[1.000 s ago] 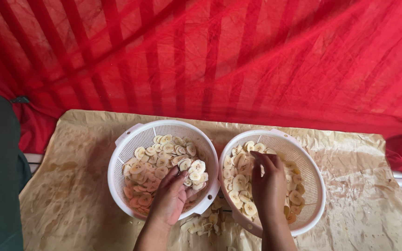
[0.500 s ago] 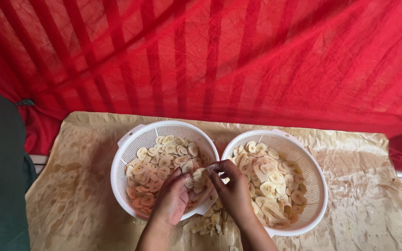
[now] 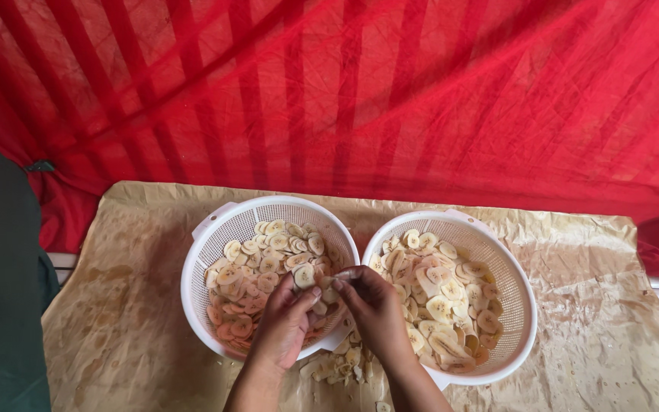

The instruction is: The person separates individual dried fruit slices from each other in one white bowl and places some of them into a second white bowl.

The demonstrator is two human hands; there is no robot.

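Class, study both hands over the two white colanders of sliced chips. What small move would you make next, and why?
Probably drop the slice pinched between the left hand and right hand into the left colander; both hands meet over its rim.

Soft daylight comes through the red netting [image 3: 360, 91] far ahead of me, tinting everything warm and reddish. No hard shadows; my hands cast only faint shade into the white colanders [image 3: 268, 275]. The brown paper [image 3: 116, 320] shows mild sheen. Focus is fairly sharp throughout, with slight bending at the edges.
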